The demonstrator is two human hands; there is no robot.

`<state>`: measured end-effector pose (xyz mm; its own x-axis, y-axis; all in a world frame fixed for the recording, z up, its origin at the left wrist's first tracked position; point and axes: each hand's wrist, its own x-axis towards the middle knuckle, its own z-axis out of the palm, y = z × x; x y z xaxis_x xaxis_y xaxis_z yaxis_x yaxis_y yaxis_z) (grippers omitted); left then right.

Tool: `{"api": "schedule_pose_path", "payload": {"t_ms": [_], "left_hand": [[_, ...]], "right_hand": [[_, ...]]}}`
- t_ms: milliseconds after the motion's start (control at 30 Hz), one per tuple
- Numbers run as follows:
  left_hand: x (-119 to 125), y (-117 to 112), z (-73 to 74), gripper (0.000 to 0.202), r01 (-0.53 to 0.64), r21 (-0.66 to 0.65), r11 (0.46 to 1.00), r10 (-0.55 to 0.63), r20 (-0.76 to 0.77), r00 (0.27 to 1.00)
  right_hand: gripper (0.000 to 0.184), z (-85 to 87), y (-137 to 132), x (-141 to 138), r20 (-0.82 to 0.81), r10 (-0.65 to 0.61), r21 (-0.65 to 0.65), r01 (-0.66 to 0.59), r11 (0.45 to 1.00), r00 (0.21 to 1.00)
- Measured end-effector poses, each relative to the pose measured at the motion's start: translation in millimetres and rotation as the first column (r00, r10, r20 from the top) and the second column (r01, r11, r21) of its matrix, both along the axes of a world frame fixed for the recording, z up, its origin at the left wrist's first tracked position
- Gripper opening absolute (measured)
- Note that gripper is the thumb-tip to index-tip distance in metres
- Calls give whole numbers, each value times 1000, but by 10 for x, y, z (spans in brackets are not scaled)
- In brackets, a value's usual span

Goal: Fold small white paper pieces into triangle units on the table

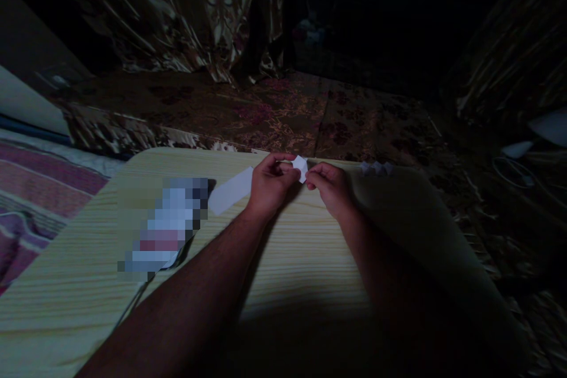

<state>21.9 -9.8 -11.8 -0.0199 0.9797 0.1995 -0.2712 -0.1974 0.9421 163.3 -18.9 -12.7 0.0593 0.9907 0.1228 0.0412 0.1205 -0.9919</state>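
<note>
My left hand (271,184) pinches a small white folded paper piece (300,168) between thumb and fingers, above the far part of the table. The paper has an angular, many-sided outline. From the other side my right hand (326,184) is closed, its thumb and fingertips gripping the lower right edge of the same paper. Just left of my left hand lies a white paper strip (231,191), partly covered by the hand. Several small folded paper pieces (376,168) sit in a row at the far edge, right of my right hand.
The light wood-grain table (305,260) is partly in shadow. On its left lies a pixelated, phone-like object (166,224) with a cable (129,310). Beyond the table stands a surface under patterned cloth (283,109), with curtains (221,12) behind. Striped bedding (39,189) is at left.
</note>
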Motion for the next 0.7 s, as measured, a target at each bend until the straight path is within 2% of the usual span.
{"api": "schedule_pose_path", "payload": {"t_ms": [333,700], "left_hand": [[-8,6,17,28,4,-79,997,-2,25,1000],[-22,15,-14,25,39,-70,997,-36,46,998]], "right_hand": [[16,-5,-2,4,-8,-18,6,18,1000,1000],[18,-23,9,37,-17,-20,6,20,1000,1000]]}}
